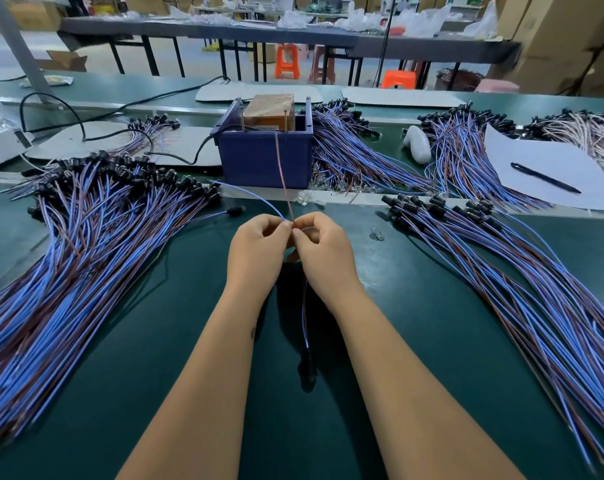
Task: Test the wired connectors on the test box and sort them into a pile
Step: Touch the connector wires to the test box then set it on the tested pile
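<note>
Both forearms reached forward, converging at centre. Left hand (255, 251) and right hand (323, 251) met fingertip to fingertip, fingers curled, thumbs and forefingers pinched together, knuckles up, wrists roughly straight, bare arms.

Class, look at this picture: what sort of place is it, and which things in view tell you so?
Most likely a factory assembly or testing line. Big piles of identical wired connectors cover a green workbench, a blue test box stands in the middle, and stacked cardboard boxes and further long benches fill the hall behind.
</note>
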`<state>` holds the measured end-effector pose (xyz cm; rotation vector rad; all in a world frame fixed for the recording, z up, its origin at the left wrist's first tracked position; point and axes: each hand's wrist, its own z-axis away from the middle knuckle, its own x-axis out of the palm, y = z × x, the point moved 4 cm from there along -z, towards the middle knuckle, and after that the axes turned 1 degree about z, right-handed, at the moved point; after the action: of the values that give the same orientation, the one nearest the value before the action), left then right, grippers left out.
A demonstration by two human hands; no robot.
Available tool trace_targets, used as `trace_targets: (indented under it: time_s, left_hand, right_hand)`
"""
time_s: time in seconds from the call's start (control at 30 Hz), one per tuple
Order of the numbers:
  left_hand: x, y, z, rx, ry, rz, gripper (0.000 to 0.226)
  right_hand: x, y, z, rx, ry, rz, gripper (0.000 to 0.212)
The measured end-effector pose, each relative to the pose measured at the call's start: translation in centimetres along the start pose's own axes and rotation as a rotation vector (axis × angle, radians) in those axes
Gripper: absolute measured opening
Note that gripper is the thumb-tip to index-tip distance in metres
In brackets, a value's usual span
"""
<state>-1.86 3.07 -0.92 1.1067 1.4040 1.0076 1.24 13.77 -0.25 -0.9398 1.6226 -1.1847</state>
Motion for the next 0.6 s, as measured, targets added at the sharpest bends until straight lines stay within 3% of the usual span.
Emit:
trace_targets:
  time_s: [0.27,0.6]
  left_hand:
    - [-0.9,0.1,-0.3,0.004,0.107,0.152,0.013]
    - [-1.7,-0.4,-0.6,0.004,0.137,0.062,0.021]
  right_hand:
    - [-0.4,-0.2,0.1,-0.011,0.070,0.012,0.015]
    - [-1.0,-0.1,0.0,0.000,0.142,-0.011,0.013]
